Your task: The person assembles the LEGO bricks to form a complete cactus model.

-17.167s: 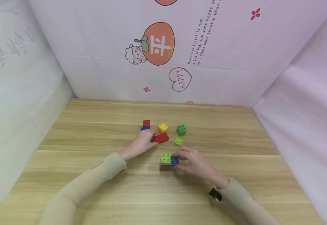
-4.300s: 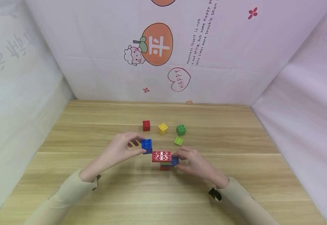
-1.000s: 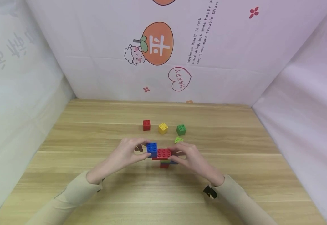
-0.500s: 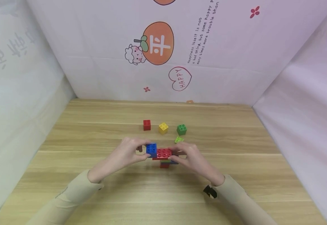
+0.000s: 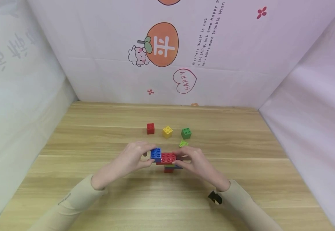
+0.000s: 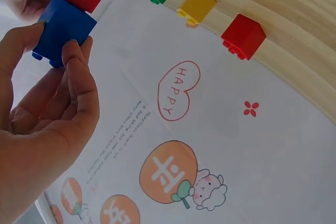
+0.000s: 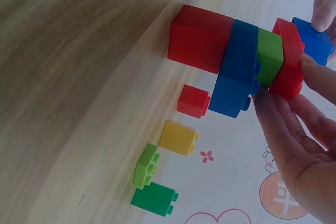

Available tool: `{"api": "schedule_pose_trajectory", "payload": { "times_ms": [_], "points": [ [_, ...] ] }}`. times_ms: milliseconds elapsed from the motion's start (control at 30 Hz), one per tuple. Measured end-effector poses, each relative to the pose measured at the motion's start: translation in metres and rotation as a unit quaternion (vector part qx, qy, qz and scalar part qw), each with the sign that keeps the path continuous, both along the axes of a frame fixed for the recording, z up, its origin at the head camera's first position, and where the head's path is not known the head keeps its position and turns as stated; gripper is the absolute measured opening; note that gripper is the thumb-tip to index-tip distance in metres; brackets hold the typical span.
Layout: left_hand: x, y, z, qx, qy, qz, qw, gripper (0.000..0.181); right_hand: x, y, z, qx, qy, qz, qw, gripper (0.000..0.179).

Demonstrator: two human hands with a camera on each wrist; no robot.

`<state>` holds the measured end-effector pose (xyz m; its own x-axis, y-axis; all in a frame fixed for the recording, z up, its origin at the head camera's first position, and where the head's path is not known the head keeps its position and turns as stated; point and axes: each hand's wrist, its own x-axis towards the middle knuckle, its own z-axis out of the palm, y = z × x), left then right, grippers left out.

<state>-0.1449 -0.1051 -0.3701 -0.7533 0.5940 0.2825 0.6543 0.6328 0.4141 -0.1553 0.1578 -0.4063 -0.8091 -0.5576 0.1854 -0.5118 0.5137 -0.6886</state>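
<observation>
My left hand (image 5: 128, 160) pinches a square blue building block (image 5: 155, 155) at the left end of a long red brick (image 5: 168, 157). That red brick tops a small stack; my right hand (image 5: 197, 163) grips its right end. In the right wrist view, a square red block (image 7: 199, 38) forms the bottom of the stack. Over it come a long blue brick (image 7: 233, 72), jutting to the right, and a light green brick (image 7: 269, 56). The left wrist view shows thumb and fingertips on opposite sides of the blue block.
Behind the stack, a red block (image 5: 150, 128), a yellow block (image 5: 167, 132) and a green block (image 5: 186, 133) stand apart on the wooden table (image 5: 112, 128). A flat light green brick (image 5: 183, 143) lies nearer, by the right fingers. A printed white cloth (image 5: 228, 83) rises behind.
The long red brick went from the table onto the stack. My left hand picked up the blue block and brought it to the red brick; my right hand shifted from the lower blue brick up to it.
</observation>
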Motion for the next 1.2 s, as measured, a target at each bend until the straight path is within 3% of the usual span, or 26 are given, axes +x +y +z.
{"api": "schedule_pose_trajectory", "payload": {
  "times_ms": [367,700,867,1000,1200],
  "points": [
    [0.001,0.001,-0.006,0.032,-0.026,0.005,0.9991,0.040,0.001,0.002,-0.002,-0.012,-0.007,0.001,0.9999,0.028],
    [0.001,-0.003,-0.016,0.062,-0.021,-0.013,0.9977,0.041,0.001,0.002,-0.003,-0.015,-0.009,0.000,0.9998,0.028],
    [-0.001,-0.005,-0.020,0.078,-0.066,-0.006,0.9947,0.048,0.000,0.001,-0.004,-0.013,-0.013,-0.003,0.9998,0.028],
    [-0.005,-0.005,-0.024,0.083,-0.123,0.000,0.9890,0.055,0.000,0.001,-0.004,-0.014,-0.010,0.000,0.9999,0.029],
    [-0.016,-0.004,-0.040,0.118,-0.205,0.008,0.9715,0.058,0.001,0.001,-0.003,-0.010,-0.009,-0.001,0.9999,0.030]
  ]
}}
